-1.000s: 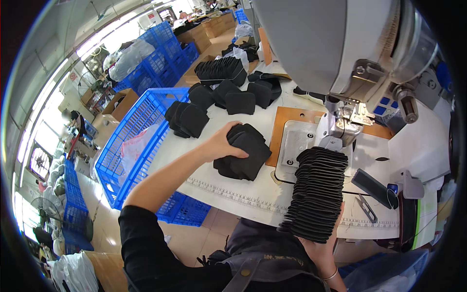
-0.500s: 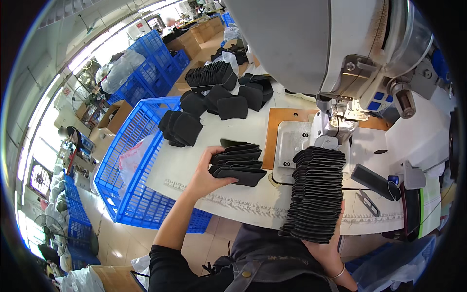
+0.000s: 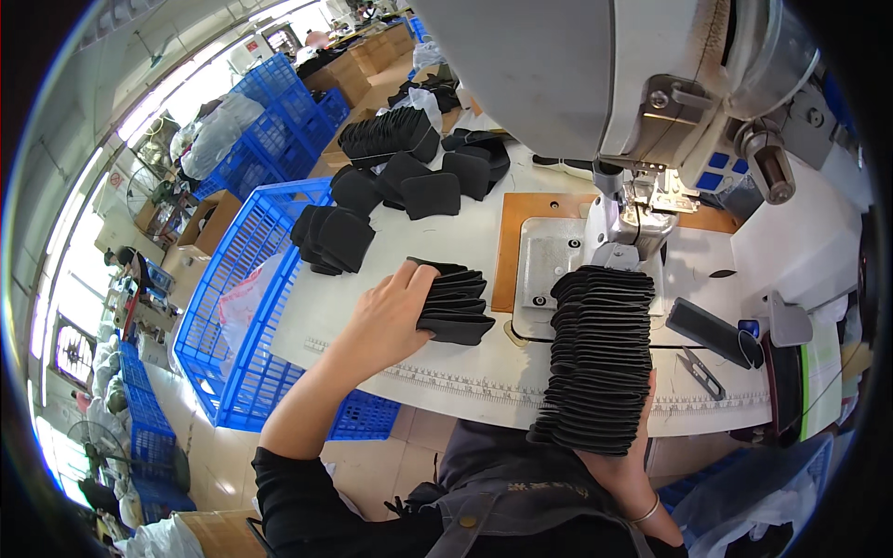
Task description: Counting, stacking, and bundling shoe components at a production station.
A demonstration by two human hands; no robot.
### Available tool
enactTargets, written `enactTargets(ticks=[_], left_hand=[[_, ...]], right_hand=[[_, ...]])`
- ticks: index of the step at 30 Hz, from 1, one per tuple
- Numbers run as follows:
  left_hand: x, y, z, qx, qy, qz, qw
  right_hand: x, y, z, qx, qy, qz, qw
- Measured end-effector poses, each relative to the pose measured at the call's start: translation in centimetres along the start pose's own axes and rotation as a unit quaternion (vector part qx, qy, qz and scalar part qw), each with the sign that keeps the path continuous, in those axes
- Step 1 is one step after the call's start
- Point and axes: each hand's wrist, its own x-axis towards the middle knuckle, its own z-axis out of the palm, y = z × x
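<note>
My left hand (image 3: pixel 393 312) grips a small stack of black fabric pieces (image 3: pixel 458 309) by its left side, above the white table. Fingers lie over the top and the thumb is at the lower edge. A long stack of black fabric pieces (image 3: pixel 600 363), packed edge to edge, lies in front of the sewing machine (image 3: pixel 621 223) and overhangs the table's near edge. My right hand (image 3: pixel 625 470) holds that stack from beneath and along its right side; most of its fingers are hidden by the pieces.
More black pieces (image 3: pixel 432 196) lie in loose piles at the back left, beside a tied bundle (image 3: pixel 391 137). A blue crate (image 3: pixel 216 372) stands against the table's left edge. Thread snips (image 3: pixel 699 374) and a dark oblong block (image 3: pixel 712 333) lie right of the long stack.
My left hand has shifted over the small stack, its fingers now further over the top, and the pieces fan out differently. My right hand still holds the long stack. The view has shifted slightly.
</note>
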Motion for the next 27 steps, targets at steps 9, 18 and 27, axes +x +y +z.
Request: enactTargets(ticks=[9,18,27], left_hand=[[0.9,-1.0,-0.2,0.025,-0.049,0.022,0.998],[0.8,-2.3,1.0,-0.009,-0.026,0.038,0.999],[1.4,-3.6,-0.2,-0.127,-0.012,0.045,0.991]], right_hand=[[-0.2,0.3,0.0,-0.062,0.023,-0.018,0.998],[-0.4,0.3,0.0,-0.086,0.018,-0.01,0.996],[-0.2,0.4,0.0,-0.074,0.006,-0.026,0.997]])
